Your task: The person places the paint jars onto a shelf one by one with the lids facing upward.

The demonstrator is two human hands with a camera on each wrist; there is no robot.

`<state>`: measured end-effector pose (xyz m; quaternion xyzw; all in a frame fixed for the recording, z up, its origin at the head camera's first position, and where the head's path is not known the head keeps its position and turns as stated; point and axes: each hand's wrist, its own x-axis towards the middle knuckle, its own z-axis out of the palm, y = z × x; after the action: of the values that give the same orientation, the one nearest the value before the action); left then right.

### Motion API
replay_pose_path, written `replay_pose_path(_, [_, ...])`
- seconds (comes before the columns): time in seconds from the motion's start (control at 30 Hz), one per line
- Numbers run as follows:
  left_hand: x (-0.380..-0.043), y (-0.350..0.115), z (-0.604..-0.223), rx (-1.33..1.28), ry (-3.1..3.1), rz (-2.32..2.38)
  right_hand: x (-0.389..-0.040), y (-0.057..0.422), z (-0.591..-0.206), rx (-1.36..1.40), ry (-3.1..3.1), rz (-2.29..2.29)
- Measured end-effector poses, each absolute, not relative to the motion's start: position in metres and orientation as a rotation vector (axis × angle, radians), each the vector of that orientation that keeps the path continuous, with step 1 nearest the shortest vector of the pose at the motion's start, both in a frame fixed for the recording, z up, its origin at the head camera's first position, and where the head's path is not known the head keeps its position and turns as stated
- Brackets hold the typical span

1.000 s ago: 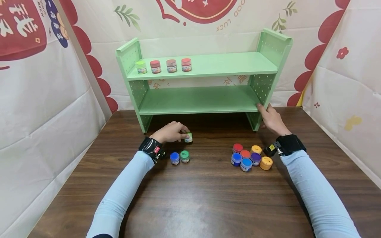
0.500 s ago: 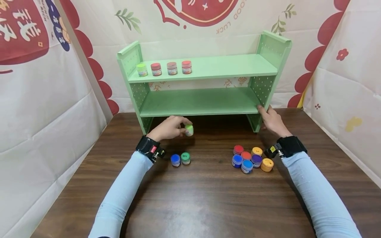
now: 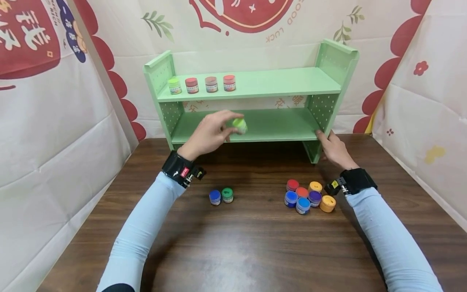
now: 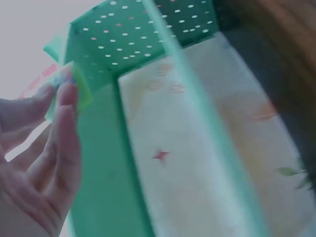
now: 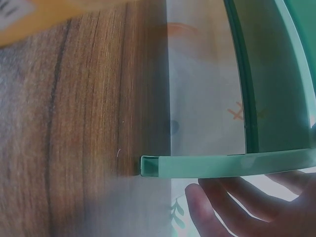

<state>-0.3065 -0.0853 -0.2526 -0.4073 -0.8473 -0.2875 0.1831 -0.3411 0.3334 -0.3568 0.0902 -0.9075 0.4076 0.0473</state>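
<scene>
In the head view my left hand (image 3: 209, 134) pinches a small paint jar (image 3: 239, 125) with a lime-green lid between thumb and fingers. The jar is raised in front of the lower board of a light green two-tier shelf (image 3: 251, 83). The left wrist view shows the same jar (image 4: 81, 91) blurred at the fingertips. My right hand (image 3: 335, 150) grips the shelf's right side panel low down, thumb on the inner side. From the right wrist, its fingers (image 5: 247, 197) lie along the panel's outer face.
Several jars, one lime (image 3: 174, 86) and the others reddish (image 3: 229, 83), line the upper board's left half. A blue jar (image 3: 215, 197) and a green jar (image 3: 228, 195) stand on the brown table (image 3: 233, 251). A cluster with a purple jar (image 3: 314, 198) stands near the right forearm.
My left hand has lifted the lime-lidded jar from the table, up and slightly right, to the height of the lower board. The right hand has stayed on the shelf's side panel.
</scene>
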Motion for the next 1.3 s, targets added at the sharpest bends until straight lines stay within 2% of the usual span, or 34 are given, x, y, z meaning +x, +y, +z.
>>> replay_pose_path(0.2, [-0.309,-0.070,-0.201,-1.047,-2.297,-0.702,-0.343,0.333,-0.355,0.290,-2.749,1.238])
replay_pose_path(0.4, [-0.320,-0.059,-0.175,-0.917,-2.419,-0.583,-0.343,0.329,-0.355,0.262,-2.763,1.235])
replay_pose_path(0.8, [-0.332,-0.049,-0.165,-0.733,-2.577,-0.506,-0.342,0.329,-0.354,0.273,-2.744,1.225])
replay_pose_path(1.3, [-0.340,-0.036,-0.170,-0.715,-2.501,-0.413,-0.338,0.331,-0.356,0.250,-2.733,1.220])
